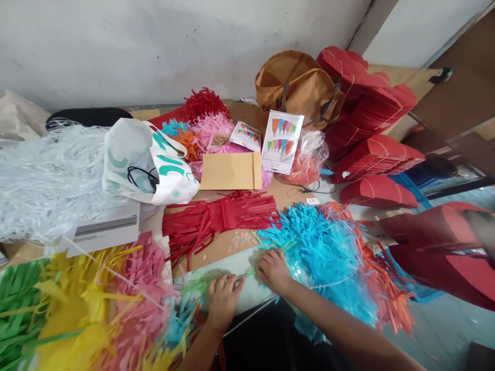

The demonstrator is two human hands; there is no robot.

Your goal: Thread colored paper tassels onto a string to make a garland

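Low over the front of the table, my left hand (224,301) and my right hand (274,271) are side by side with fingers closed. A light green tissue-paper tassel (195,288) runs between them, its thin middle pinched by both. Its fringed strips fan out to the left of my left hand and beyond my right fingertips. Just behind lies a red fringed tissue bundle (224,214). Small pale pieces (242,240) are scattered between it and my hands. A heap of blue fringed tissue (320,247) lies right beside my right hand.
Yellow (73,309), pink (143,283) and green fringe (21,293) cover the left front. White shredded strips (50,180) and a plastic bag (131,159) stand behind. A brown envelope (230,170), printed cards (282,141) and a tan bag (294,87) are at the back. Red bundles (379,154) are stacked right.
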